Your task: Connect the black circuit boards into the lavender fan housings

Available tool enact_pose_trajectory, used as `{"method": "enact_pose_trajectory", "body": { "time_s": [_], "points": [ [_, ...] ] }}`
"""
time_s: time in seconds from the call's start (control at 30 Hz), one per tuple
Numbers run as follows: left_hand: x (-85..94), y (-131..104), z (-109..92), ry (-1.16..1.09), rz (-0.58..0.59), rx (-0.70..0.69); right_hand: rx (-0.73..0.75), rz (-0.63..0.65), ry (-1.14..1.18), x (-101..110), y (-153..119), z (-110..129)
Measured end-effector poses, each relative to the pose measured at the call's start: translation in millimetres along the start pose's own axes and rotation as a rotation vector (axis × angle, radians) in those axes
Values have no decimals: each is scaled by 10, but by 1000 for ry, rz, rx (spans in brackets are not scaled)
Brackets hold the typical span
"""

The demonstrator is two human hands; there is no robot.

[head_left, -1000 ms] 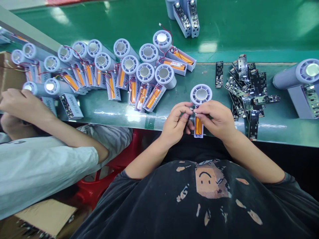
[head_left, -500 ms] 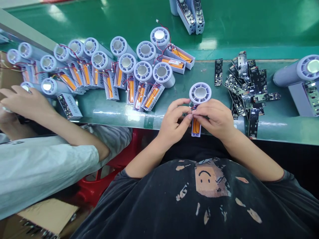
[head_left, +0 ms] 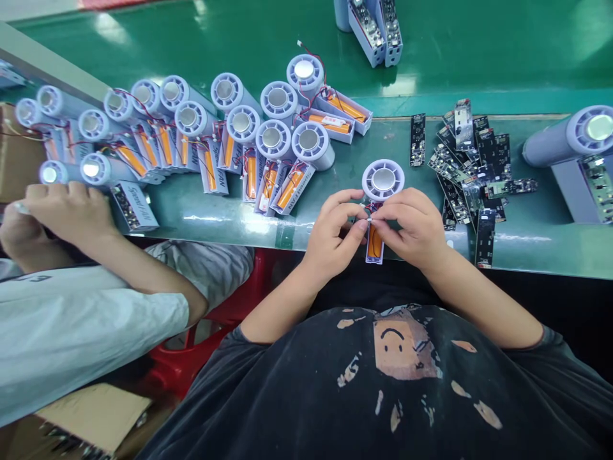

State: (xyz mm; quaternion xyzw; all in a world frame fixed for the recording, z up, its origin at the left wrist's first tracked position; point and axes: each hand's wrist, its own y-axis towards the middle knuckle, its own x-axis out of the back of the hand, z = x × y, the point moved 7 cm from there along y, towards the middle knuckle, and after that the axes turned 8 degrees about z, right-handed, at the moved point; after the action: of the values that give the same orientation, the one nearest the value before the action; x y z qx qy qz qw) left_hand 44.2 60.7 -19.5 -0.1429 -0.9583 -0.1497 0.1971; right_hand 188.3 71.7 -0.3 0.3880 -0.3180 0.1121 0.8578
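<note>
A lavender fan unit [head_left: 383, 179] lies at the bench's front edge, its round end away from me and its open handle, with an orange battery [head_left: 375, 241], towards me. Over the handle, my left hand [head_left: 336, 236] and my right hand [head_left: 412, 227] meet fingertip to fingertip. Both are closed in a pinch on a small white connector [head_left: 369, 220] with thin red and dark wires. Which fingers bear on the connector is partly hidden. To the right lies a loose pile of black circuit boards [head_left: 472, 169].
Many similar fan units [head_left: 272, 139] with orange batteries stand in rows at the left. At the far left are a co-worker's hands [head_left: 71, 214]. Another unit [head_left: 569, 147] lies at the right, and more [head_left: 373, 29] sit at the back. A single board [head_left: 418, 139] lies beside the pile.
My hands stay over the handle, and the white connector shows more clearly between the fingertips. The co-worker's hands have moved slightly down. The units at the back have shifted slightly right.
</note>
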Motion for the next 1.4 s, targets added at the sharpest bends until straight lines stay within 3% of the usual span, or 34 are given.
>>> {"method": "enact_pose_trajectory", "body": {
  "time_s": [0.13,0.47,0.63,0.83,1.03,1.23,1.4],
  "points": [
    [13,15,-42,27,12,-9,-10,42,-2,-36,-3,3],
    [32,-6,-39,88,-19,-9,22,-23,101,-6,-4,-17],
    [-18,-18,2,-11,-3,-24,-99,39,182,12,20,-80],
    [-51,-23,42,-140,-40,-1,-148,-49,108,65,8,-79],
    [-35,-7,-42,-89,-34,-52,-76,-98,95,59,-2,-43],
    [-47,-2,-23,-69,-22,-32,-138,-66,51,47,4,-75],
    [-67,-8,4,-113,-22,-11,-101,-63,73,40,1,-61]
  ]
}}
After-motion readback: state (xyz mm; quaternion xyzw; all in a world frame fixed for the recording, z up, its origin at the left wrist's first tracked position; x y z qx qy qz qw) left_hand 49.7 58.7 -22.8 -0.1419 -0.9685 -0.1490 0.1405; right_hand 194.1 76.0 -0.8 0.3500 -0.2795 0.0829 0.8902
